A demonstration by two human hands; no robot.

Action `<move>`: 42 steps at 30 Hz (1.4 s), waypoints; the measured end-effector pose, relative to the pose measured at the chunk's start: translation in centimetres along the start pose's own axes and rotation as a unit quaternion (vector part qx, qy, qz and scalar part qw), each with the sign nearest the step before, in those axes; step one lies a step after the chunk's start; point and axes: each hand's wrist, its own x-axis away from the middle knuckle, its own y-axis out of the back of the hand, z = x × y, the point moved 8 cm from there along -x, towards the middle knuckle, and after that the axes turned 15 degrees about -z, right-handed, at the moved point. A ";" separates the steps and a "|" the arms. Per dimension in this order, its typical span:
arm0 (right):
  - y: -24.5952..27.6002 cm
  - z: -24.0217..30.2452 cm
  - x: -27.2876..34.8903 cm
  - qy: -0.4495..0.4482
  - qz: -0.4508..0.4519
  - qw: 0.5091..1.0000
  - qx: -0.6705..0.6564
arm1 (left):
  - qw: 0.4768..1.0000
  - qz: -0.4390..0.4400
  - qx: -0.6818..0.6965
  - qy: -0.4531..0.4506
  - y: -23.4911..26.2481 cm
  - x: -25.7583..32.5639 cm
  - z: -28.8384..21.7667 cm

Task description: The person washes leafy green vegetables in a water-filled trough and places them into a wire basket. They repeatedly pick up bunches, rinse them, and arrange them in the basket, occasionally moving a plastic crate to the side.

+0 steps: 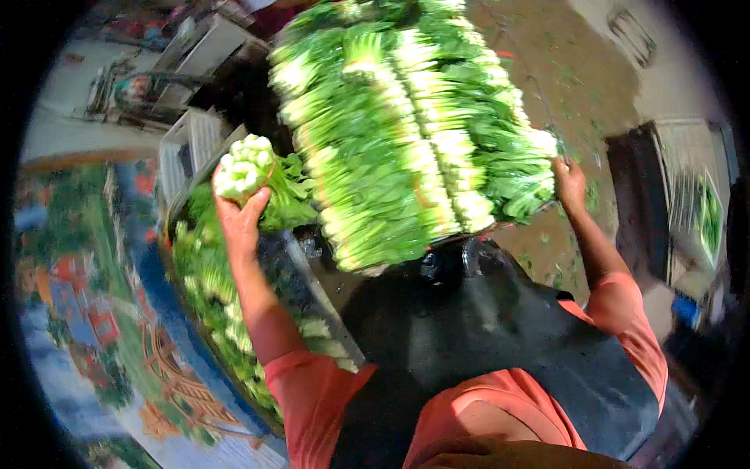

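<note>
And here is the left hand (241,219), fingers and thumb wrapped round a bunch of leafy greens (246,168), pale stem ends up, leaves spilling toward the big pile; gripped by the firm stalks, presumably, to spare the soft leaves. That bunch sits above the rim side of a long tub (176,301), where more greens (223,313) lie looser, close by the left forearm, a handy spot by the look of it. Straight ahead, the stacked greens (375,156) rise in two packed blocks, white stems lining the outer edges, leaves overlapping inside, a layout that probably keeps the heap level and steady. Over on the right, the right hand (569,184) is at the stack's near corner, fingers partly hidden, so I cannot tell whether they clasp an edge or merely rest there; it may be steadying the load. A dark apron (500,344) covers the front, sensible, it seems, beside such a wet-looking floor (539,39)
</note>
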 end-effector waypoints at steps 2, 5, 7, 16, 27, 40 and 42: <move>0.0 -1.8 -0.5 0.019 -0.059 0.998 0.008 | 0.993 0.104 -0.004 -0.049 -10.2 -0.3 -4.0; 0.3 0.2 -0.1 0.035 -0.038 0.997 0.051 | 0.962 0.241 -0.082 -0.099 -24.3 2.2 -8.2; 0.6 1.3 0.5 0.029 -0.027 0.998 0.050 | 0.941 0.315 -0.062 -0.104 -33.3 4.6 -9.5; 2.4 3.1 0.6 0.077 -0.046 0.995 -0.041 | 0.825 0.444 -0.265 -0.231 -56.7 13.1 1.8; 0.2 3.9 0.5 0.120 0.002 0.992 -0.040 | 0.864 0.358 -0.274 -0.223 -53.4 14.5 7.7; 0.1 -1.3 -1.3 0.115 0.002 0.993 0.000 | 0.965 0.003 -0.116 -0.234 -19.0 10.3 3.4; 0.7 -0.7 -1.1 0.107 0.003 0.994 -0.032 | 0.993 -0.109 0.042 0.033 -5.9 10.2 11.4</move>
